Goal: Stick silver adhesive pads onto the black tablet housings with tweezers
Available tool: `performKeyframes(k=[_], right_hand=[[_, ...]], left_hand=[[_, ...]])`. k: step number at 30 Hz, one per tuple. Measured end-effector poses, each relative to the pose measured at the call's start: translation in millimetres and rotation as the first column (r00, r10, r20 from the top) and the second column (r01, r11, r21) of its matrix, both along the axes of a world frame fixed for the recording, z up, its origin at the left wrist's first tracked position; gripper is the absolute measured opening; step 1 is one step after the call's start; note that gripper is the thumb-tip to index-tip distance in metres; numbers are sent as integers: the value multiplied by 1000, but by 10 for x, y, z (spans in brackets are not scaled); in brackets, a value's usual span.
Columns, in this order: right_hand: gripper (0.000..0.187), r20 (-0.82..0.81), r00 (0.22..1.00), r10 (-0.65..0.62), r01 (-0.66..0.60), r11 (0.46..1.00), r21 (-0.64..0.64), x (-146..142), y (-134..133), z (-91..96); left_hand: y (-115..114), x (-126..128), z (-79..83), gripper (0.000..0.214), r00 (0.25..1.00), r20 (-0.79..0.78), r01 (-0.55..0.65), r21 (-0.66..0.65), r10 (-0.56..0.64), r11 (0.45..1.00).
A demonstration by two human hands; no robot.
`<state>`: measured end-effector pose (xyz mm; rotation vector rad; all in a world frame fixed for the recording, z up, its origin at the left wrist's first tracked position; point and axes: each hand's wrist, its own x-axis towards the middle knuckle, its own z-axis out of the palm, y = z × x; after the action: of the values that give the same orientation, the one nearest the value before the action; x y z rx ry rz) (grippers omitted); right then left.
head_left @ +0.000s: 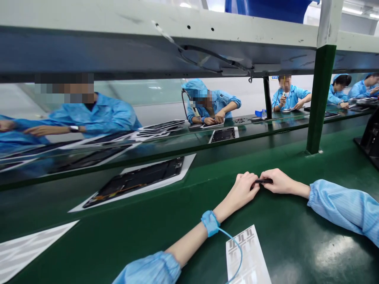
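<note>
"How many co-workers (291, 98) beyond the green bench (296, 213)?"

"Four, I think; the glass shelf (89, 165) muddles it, and one post (319, 98) blocks the view."

"Near the black strip (263, 181)?"

"One tablet panel (133, 183) left, one printed sheet (248, 256) below. Left hand (239, 193) and right hand (281, 181) nearly closed, pinching it between them."

1. I see a green counter (192, 240) right under me.
2. A open tablet (133, 182) lies on a white sheet (151, 189).
3. A paper with gray marks (248, 256) lies near the front.
4. A gray metal shelf (148, 43) runs above the counter, held up by a green post (319, 98).
5. Past the shelf, a person in a blue hood (211, 104) bends over a tablet (223, 134).
6. Another person in blue (291, 96) sits farther down.
</note>
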<state>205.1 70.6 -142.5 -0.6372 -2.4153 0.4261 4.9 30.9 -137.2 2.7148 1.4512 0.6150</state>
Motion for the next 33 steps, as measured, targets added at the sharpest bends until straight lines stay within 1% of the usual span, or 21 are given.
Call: performKeyframes(k=[7, 16, 25, 33], right_hand=[[25, 13, 1000, 3, -3, 1000, 14, 16, 1, 19], [24, 5, 1000, 7, -7, 1000, 3, 19, -8, 54], [26, -43, 999, 34, -35, 999, -39, 29, -10, 78], [29, -58, 998, 29, -33, 997, -64, 41, -9, 94]], left_hand=[[58, -18, -14, 23, 998, 56, 20, -30, -18, 999], [101, -86, -1, 25, 981, 188, 63, -130, -38, 990], [174, -143, 7, 25, 951, 305, 149, -280, -59, 948], [196, -152, -11, 26, 921, 386, 197, -335, -56, 921]])
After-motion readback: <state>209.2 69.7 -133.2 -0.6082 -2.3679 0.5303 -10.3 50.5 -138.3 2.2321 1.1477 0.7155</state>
